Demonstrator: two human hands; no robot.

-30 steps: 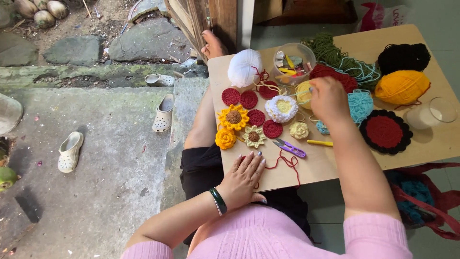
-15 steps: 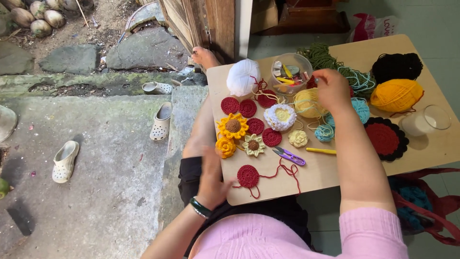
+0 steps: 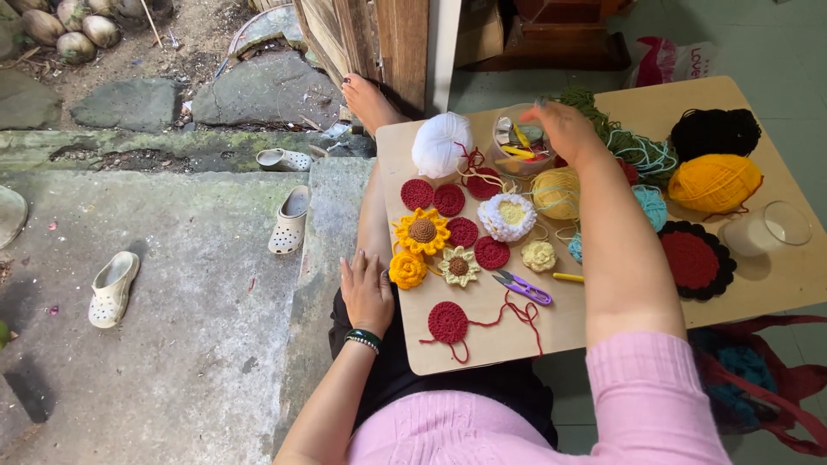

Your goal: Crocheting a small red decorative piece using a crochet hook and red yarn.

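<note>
Two bare hands work over a smooth pale wooden board (image 3: 482, 344) with rounded corners, laid across the person's lap. The left hand (image 3: 366, 293) rests flat and relaxed, fingers loosely spread, on the dark cloth of the thigh just off the board's nine o'clock edge, holding nothing; a beaded green and black bracelet (image 3: 363, 340) rings its wrist. The right hand (image 3: 564, 129) reaches to the board's twelve o'clock, at the rim of a round clear plastic tub (image 3: 517, 146) of small bits; whether its fingertips pinch anything cannot be told.

At six o'clock on the board lies a flat red crocheted disc (image 3: 448, 322), its loose tail of red yarn trailing toward three o'clock. Just above it sit small purple-handled snips (image 3: 521, 288) and a thin yellow hook (image 3: 568, 277). Toward nine o'clock are a ribbed yellow sunflower (image 3: 422, 231) with a brown centre, a tight yellow rose (image 3: 407, 269) and a cream flower (image 3: 458, 266). Four more red discs cluster around them, and a frilled white flower (image 3: 506, 215) with a yellow heart lies near the middle. A soft white yarn ball (image 3: 441, 145) sits at eleven o'clock.

On the table (image 3: 792, 275) beyond, at three o'clock, are a fuzzy orange yarn ball (image 3: 713, 182), a black one (image 3: 715, 133) and a red round mat edged in scalloped black (image 3: 693, 258).
</note>
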